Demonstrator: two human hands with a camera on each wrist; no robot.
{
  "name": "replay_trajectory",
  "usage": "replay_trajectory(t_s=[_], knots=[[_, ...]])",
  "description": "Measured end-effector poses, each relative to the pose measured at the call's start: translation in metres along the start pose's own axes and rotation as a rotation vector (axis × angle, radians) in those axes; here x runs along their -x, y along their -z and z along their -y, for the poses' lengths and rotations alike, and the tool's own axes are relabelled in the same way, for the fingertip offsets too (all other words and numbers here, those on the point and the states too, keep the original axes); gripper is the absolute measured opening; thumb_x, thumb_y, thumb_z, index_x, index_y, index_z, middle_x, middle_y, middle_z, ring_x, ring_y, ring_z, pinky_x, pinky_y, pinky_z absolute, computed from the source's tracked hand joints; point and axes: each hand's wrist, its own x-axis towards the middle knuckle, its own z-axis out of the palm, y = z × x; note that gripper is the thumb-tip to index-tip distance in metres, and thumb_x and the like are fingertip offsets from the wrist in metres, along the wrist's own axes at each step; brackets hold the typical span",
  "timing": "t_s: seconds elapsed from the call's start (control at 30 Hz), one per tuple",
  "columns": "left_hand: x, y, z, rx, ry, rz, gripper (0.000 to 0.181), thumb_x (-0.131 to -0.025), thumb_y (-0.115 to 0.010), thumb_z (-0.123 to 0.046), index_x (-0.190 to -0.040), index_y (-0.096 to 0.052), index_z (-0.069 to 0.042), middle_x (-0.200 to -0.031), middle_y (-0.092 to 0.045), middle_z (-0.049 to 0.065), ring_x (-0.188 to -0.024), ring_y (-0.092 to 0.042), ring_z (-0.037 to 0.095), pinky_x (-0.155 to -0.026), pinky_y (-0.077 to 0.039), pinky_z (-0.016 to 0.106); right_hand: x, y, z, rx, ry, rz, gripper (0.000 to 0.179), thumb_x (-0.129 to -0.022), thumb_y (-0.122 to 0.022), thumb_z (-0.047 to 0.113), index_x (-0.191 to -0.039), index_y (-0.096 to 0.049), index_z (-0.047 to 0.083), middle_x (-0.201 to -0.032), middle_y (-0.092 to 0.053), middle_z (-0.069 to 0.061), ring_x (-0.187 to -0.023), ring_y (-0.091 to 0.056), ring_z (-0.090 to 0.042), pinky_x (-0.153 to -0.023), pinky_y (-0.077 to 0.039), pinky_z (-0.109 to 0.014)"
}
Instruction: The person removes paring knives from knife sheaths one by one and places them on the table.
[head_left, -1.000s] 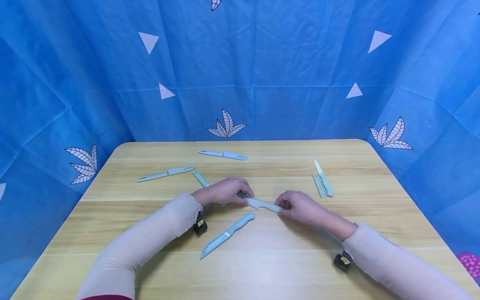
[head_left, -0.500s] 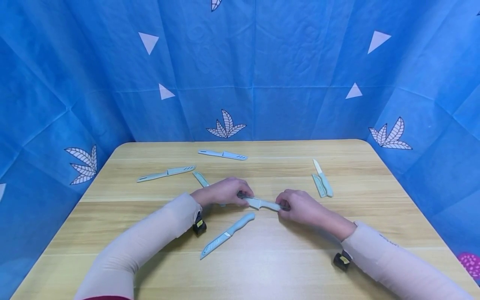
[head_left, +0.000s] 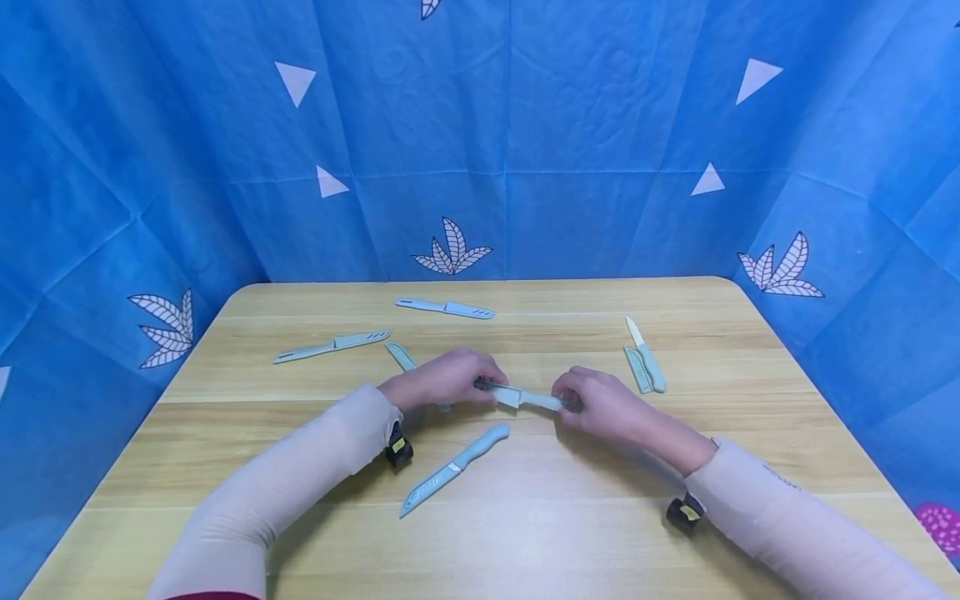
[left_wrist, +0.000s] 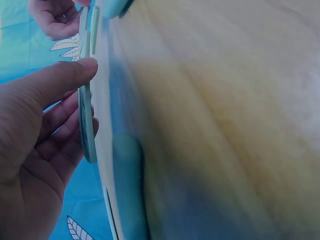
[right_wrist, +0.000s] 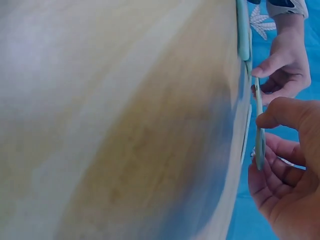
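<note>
In the head view, my left hand (head_left: 457, 377) pinches the pale green sheath (head_left: 507, 395) of a small knife between thumb and fingers. My right hand (head_left: 597, 402) grips the knife's handle (head_left: 542, 401), whose far end is hidden by the fingers. The blade is inside the sheath, and handle and sheath lie in one line between both hands. From the left wrist, the sheath (left_wrist: 87, 122) shows edge-on, with the thumb on its near face and fingers behind. The right wrist view has the handle (right_wrist: 260, 135) pinched the same way, held above the table.
A sheathed knife (head_left: 455, 469) lies in front of the hands; another (head_left: 402, 357) is partly under the left forearm. Sheathed knives lie at the left (head_left: 332, 347) and back (head_left: 446, 309). At right, a bare-bladed knife (head_left: 649, 363) lies beside its loose sheath (head_left: 637, 370).
The handle has straightened into line with the sheath and sits against its mouth. Both hands have shifted slightly up and away with the knife, the right hand more. The other knives have not moved.
</note>
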Motion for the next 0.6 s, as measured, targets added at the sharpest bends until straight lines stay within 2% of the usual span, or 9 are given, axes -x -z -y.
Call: replay_trajectory(t_s=[0.27,0.43,0.6], knots=[[0.002,0.005,0.002,-0.022,-0.027,-0.044,0.027,-0.089,-0.075,-0.027,-0.114,-0.073,-0.019,-0.106,-0.069,-0.008,-0.093,-0.060,0.004,-0.085,-0.051,0.022,-0.005,0.005,-0.001,-0.147,-0.045,0.063,0.022,-0.082,-0.073,0.011,-0.101,-0.064,0.016,-0.085,-0.062,0.008,-0.075,-0.057,-0.009,-0.069,-0.053,-0.029],[0.003,0.008,0.001,-0.016,-0.031,-0.042,0.027,-0.089,-0.075,-0.027,-0.114,-0.073,-0.018,-0.107,-0.068,-0.007,-0.094,-0.060,0.005,-0.085,-0.051,0.022,-0.007,0.006,-0.001,-0.226,-0.039,0.110,0.023,-0.086,-0.071,0.012,-0.107,-0.062,0.016,-0.085,-0.065,0.008,-0.075,-0.059,-0.009,-0.070,-0.054,-0.029],[0.005,0.011,-0.002,-0.015,-0.021,-0.041,0.027,-0.089,-0.074,-0.027,-0.116,-0.073,-0.019,-0.108,-0.068,-0.007,-0.095,-0.060,0.005,-0.085,-0.052,0.022,-0.011,0.007,-0.001,-0.311,-0.063,0.151,0.018,-0.092,-0.066,0.017,-0.110,-0.065,0.015,-0.085,-0.065,0.006,-0.073,-0.058,-0.013,-0.064,-0.054,-0.029]])
